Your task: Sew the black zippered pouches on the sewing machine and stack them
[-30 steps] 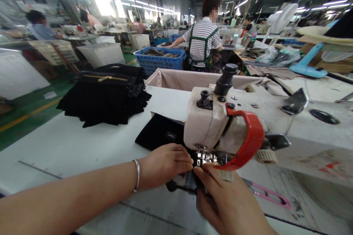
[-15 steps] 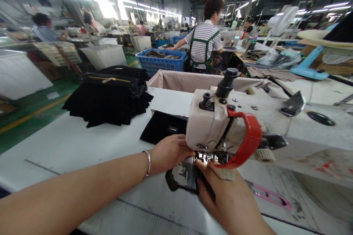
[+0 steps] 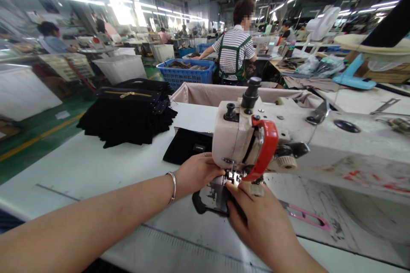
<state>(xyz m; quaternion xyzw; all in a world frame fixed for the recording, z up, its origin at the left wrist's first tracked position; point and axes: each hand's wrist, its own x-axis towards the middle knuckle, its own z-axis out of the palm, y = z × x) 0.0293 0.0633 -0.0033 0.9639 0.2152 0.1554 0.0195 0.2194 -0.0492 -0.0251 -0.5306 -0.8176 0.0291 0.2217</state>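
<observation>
A white sewing machine (image 3: 230, 136) with a red guard (image 3: 269, 145) stands over the work. My left hand (image 3: 198, 173), a bangle at its wrist, reaches in from the left with fingers drawn together beside the presser foot (image 3: 233, 177); its far fingertips are hidden by the machine head. My right hand (image 3: 262, 211) is bent at the near side of the foot, index fingertip close to the needle area and thumb tucked below. What the fingers press is too small and covered to make out. Just behind my left hand lies a black fabric pouch (image 3: 184, 147) with a small label, partly behind the machine head.
A stack of black zippered pouches (image 3: 128, 113) sits at the table's left back. Pink-handled thread snips (image 3: 309, 217) lie right of my right hand. Beyond the table are a fabric-lined bin (image 3: 205, 89), a blue basket (image 3: 185, 74) and a co-worker in a striped shirt (image 3: 235, 51).
The view has shifted slightly, so the machine appears further left. Both hands keep nearly the same place at the presser foot, and the pouches look unmoved.
</observation>
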